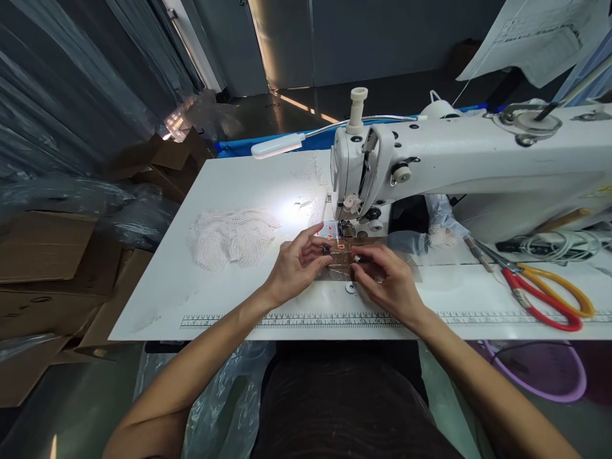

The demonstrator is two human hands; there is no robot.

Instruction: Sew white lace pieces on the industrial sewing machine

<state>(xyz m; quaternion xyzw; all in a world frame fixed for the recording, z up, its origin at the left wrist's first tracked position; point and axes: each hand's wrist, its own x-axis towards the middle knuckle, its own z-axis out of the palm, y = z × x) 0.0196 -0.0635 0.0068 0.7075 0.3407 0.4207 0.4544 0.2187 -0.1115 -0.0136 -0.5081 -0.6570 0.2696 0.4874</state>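
Observation:
In front of the needle area of a white sewing machine [459,153], my two hands are a short gap apart. My left hand [297,266] pinches a small dark metal part, apparently a bobbin case [326,250], between thumb and fingers. My right hand [387,280] is closed at the fingertips around a small shiny metal piece [356,259], too small to name surely. Beneath both hands lies a brownish plate [342,275] on the machine bed. A round silver disc [350,288] sits on the tabletop just below the plate.
White lace fabric [234,239] lies left on the white table [167,287], lit by a gooseneck lamp [277,146]. Red-and-yellow scissors [545,296] rest at the right. A printed ruler strip [287,320] runs along the front edge. Cardboard boxes [43,274] stand left; a purple basin [540,373] is below right.

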